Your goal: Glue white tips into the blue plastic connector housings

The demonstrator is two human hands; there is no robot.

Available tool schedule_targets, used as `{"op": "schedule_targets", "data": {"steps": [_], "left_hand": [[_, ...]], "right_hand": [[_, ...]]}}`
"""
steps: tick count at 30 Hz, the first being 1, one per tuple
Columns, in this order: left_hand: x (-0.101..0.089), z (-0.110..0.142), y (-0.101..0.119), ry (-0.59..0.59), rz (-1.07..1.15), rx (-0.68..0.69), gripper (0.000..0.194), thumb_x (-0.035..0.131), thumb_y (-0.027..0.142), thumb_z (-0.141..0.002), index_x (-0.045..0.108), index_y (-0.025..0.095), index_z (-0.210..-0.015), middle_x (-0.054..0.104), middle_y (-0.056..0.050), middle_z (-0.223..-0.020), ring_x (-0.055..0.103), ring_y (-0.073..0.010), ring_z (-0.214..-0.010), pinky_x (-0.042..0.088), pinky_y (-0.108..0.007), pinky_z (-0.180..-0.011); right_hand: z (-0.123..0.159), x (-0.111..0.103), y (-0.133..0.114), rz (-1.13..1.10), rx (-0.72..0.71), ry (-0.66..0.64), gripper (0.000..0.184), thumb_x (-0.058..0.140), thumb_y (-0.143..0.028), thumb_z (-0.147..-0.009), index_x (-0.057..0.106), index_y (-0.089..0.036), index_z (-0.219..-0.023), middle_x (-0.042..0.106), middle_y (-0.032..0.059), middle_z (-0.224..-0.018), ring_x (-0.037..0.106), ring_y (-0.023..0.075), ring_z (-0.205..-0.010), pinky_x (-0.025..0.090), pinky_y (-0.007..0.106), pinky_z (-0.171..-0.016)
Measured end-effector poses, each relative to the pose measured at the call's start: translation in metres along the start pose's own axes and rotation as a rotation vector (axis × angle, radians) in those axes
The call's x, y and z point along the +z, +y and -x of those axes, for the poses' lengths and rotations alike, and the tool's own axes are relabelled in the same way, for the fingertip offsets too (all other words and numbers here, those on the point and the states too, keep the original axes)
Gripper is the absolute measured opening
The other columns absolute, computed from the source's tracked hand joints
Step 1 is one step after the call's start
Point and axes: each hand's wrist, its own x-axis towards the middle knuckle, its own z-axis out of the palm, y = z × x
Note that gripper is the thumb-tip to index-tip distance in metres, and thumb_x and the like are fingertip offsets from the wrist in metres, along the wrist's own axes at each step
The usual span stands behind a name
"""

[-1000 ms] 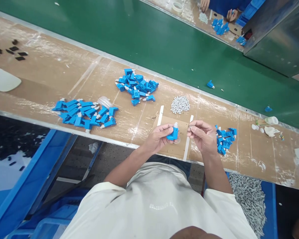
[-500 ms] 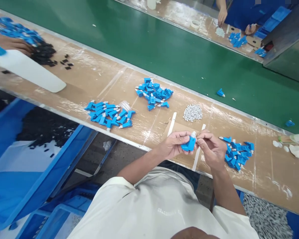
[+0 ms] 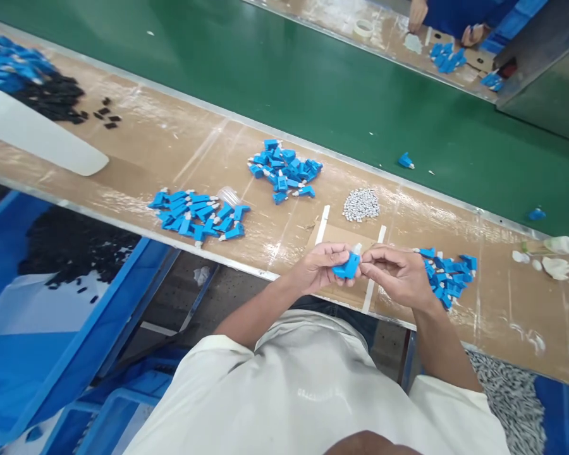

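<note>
My left hand [image 3: 315,268] is closed round a small blue plastic housing [image 3: 346,267] with a whitish nozzle-like tip pointing up. Thumb and fingers of my right hand [image 3: 398,272] are pinched together against the housing's right side; whatever they hold is too small to make out. Both hands are above a cardboard pad [image 3: 348,237] between two white strips. Just beyond lies a heap of small grey-white pieces [image 3: 361,205]. Close to my right wrist is a pile of blue housings [image 3: 452,275]; two more piles, a nearer one [image 3: 196,213] and a farther one [image 3: 284,167], lie to the left.
A green belt [image 3: 313,95] runs behind the bench, carrying a loose blue housing [image 3: 406,160]. At left are black pieces [image 3: 52,98] and a long white panel [image 3: 42,136]. A bottle [image 3: 550,245] lies at right. Across the belt, a co-worker's hands [image 3: 474,34] show.
My right hand has come in from apart to touch the blue housing in my left hand. The view has shifted; a nearby person's hand at far left has gone out of sight.
</note>
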Motion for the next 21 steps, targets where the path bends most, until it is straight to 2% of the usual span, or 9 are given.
{"op": "schedule_targets", "data": {"steps": [5,11,21], "left_hand": [[-0.001,-0.001,-0.004,0.027,0.025,0.036,0.048,0.087,0.05,-0.072,0.068,0.009,-0.091,0.072,-0.012,-0.083,0.067,-0.0147,-0.065,0.044,-0.019,-0.048],[0.001,-0.001,-0.007,0.082,0.0,0.09,0.052,0.088,0.054,-0.07,0.068,0.01,-0.09,0.071,-0.01,-0.08,0.067,-0.0151,-0.066,0.044,-0.02,-0.049],[-0.001,0.002,-0.011,0.185,-0.102,0.17,0.051,0.09,0.055,-0.069,0.066,0.014,-0.09,0.069,-0.002,-0.071,0.064,-0.0124,-0.06,0.045,-0.02,-0.05]], "right_hand": [[0.001,0.013,0.004,-0.144,0.055,0.128,0.016,0.073,-0.036,-0.09,0.073,-0.022,-0.083,0.074,0.0025,-0.077,0.069,0.016,-0.064,0.061,0.029,-0.06],[-0.003,0.018,-0.002,-0.384,0.171,0.254,0.027,0.083,-0.046,-0.08,0.071,-0.022,-0.075,0.07,0.0001,-0.06,0.067,0.0153,-0.05,0.059,0.027,-0.048],[-0.002,0.034,-0.008,-0.413,0.22,0.319,0.031,0.082,-0.05,-0.08,0.072,-0.021,-0.077,0.067,-0.0001,-0.064,0.062,0.0126,-0.052,0.052,0.023,-0.046]]}}
